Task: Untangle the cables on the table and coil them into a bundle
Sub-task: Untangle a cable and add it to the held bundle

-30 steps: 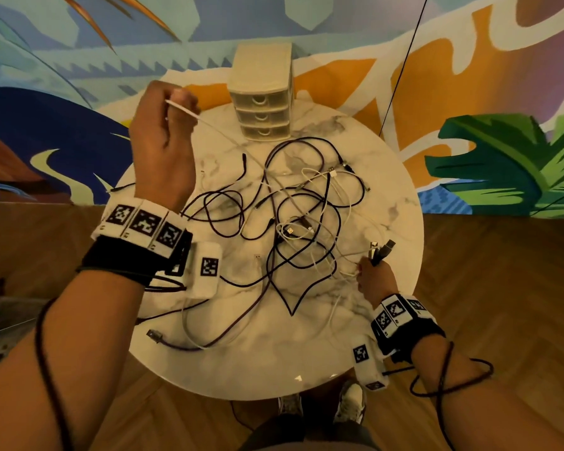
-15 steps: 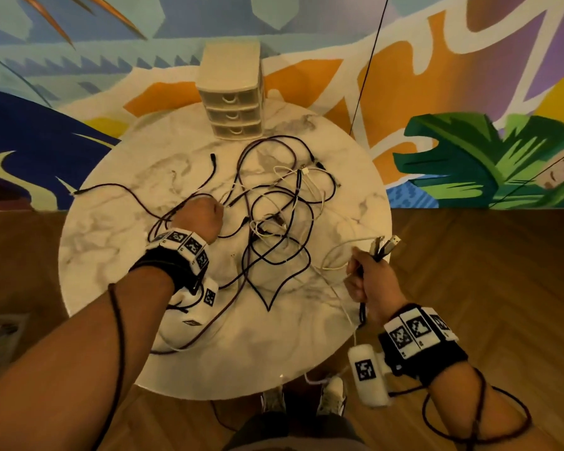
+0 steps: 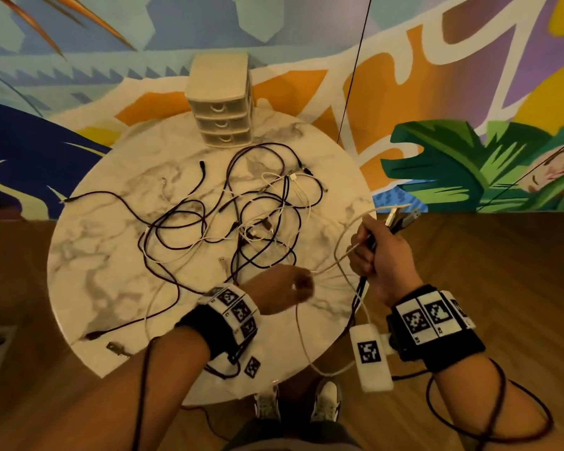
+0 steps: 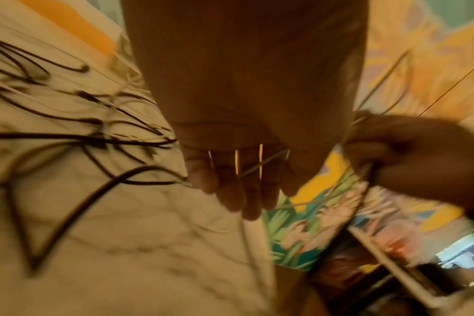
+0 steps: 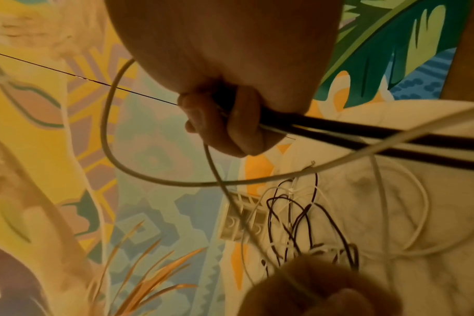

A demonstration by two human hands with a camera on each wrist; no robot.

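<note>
A tangle of black and white cables (image 3: 241,222) lies in the middle of the round marble table (image 3: 105,288). My right hand (image 3: 375,252) is over the table's right edge and grips a bundle of black and white cables (image 5: 325,128). Their plugs (image 3: 401,218) stick out above the fist. A white cable (image 3: 339,258) loops from that fist to my left hand (image 3: 293,288), which pinches it just left of the right hand. In the blurred left wrist view the white cable (image 4: 257,166) crosses behind the fingers (image 4: 238,192).
A small beige three-drawer unit (image 3: 222,102) stands at the table's far edge. Loose plug ends (image 3: 95,335) lie near the front-left rim. Black strands reach toward the left edge. A painted wall is behind, with wooden floor around and my shoes below the table.
My left hand came down from the far left, crossed the tangle and now holds the white cable beside the right hand. The right hand kept its grip and lifted slightly.
</note>
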